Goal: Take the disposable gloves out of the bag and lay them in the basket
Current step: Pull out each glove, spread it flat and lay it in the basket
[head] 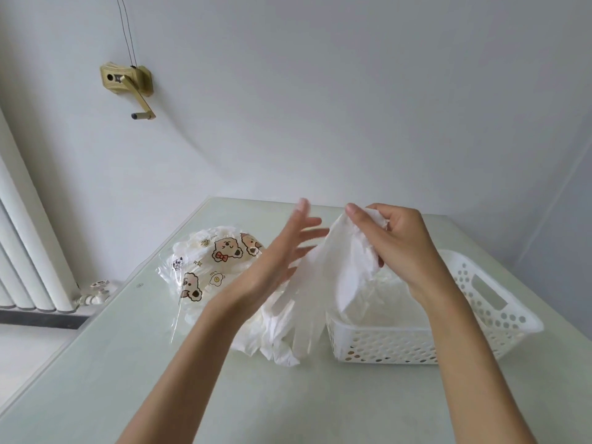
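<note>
Up over the pale, glossy table (pixel 96 363), the right hand (pixel 397 245) pinches the bunched top of a thin, crinkly white glove (pixel 333 270), fingers and thumb curled tight round the film. The glove hangs from that grip with its long axis running down and to the left, its floppy finger ends reaching toward the near-left corner of the basket (pixel 416 344). The left hand (pixel 278 261) is raised beside it, palm turned toward the glove, fingers straight and spread, their tips blurred; they lie against or just by the hanging film, and I cannot tell which. Both forearms come up from the near edge and angle inward. The basket is white hard plastic, rectangular, its walls punched with rows of round holes and a slot handle on the right side; more wrinkled white film sits inside it. Left of the basket lies the bag (pixel 205 267), clear soft plastic printed with cartoon bears and a fried egg, puffed and rounded, and a heap of loose white gloves (pixel 275 341) spills from its near side onto the table, touching the basket's near-left corner.
</note>
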A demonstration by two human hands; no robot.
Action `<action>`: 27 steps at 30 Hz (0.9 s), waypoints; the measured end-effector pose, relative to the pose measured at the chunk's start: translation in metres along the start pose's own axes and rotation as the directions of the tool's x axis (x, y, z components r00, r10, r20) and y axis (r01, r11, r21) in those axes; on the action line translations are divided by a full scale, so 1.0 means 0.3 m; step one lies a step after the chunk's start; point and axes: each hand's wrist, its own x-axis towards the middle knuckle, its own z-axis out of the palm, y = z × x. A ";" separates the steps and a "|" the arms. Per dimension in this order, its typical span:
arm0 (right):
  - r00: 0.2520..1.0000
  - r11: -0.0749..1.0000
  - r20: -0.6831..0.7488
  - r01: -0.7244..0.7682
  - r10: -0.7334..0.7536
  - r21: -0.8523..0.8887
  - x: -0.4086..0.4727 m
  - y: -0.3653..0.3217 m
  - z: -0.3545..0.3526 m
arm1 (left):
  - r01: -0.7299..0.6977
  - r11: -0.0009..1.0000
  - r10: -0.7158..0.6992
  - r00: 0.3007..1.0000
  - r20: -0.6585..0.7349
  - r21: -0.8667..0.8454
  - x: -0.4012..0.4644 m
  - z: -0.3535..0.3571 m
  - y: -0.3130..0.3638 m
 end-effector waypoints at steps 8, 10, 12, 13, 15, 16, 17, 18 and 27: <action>0.954 0.993 0.278 -0.113 0.115 -0.021 -0.006 -0.004 -0.085 | -0.309 0.845 0.340 0.940 0.008 0.438 -0.010 -0.042 -0.017; 0.938 0.989 0.314 -0.130 0.147 -0.074 -0.007 0.011 -0.130 | -0.281 0.880 0.301 0.954 0.009 0.383 -0.019 -0.063 -0.010; 0.950 0.991 0.279 -0.129 0.136 -0.042 -0.001 0.035 -0.175 | -0.257 0.901 0.267 0.963 0.020 0.349 -0.038 -0.071 0.006; 0.958 0.992 0.257 -0.129 0.129 -0.019 0.004 0.048 -0.193 | -0.243 0.911 0.252 0.968 0.018 0.333 -0.042 -0.074 0.010; 0.973 0.995 0.209 -0.100 0.096 0.009 0.006 0.061 -0.210 | -0.248 0.912 0.252 0.967 0.031 0.327 -0.048 -0.073 0.015; 0.983 0.997 0.169 -0.075 0.070 0.022 0.009 0.061 -0.216 | -0.259 0.909 0.261 0.965 0.039 0.327 -0.042 -0.067 0.015; 0.992 0.998 0.114 -0.049 0.045 0.038 0.011 0.061 -0.209 | -0.258 0.911 0.261 0.965 0.034 0.322 -0.041 -0.064 0.010; 0.999 0.998 0.043 -0.015 0.013 0.060 0.014 0.056 -0.202 | -0.259 0.912 0.266 0.964 0.023 0.318 -0.036 -0.058 0.007; 0.853 0.962 -0.467 0.273 -0.234 0.017 0.010 0.016 -0.255 | -0.390 0.886 0.427 0.897 -0.114 0.251 0.119 0.161 0.083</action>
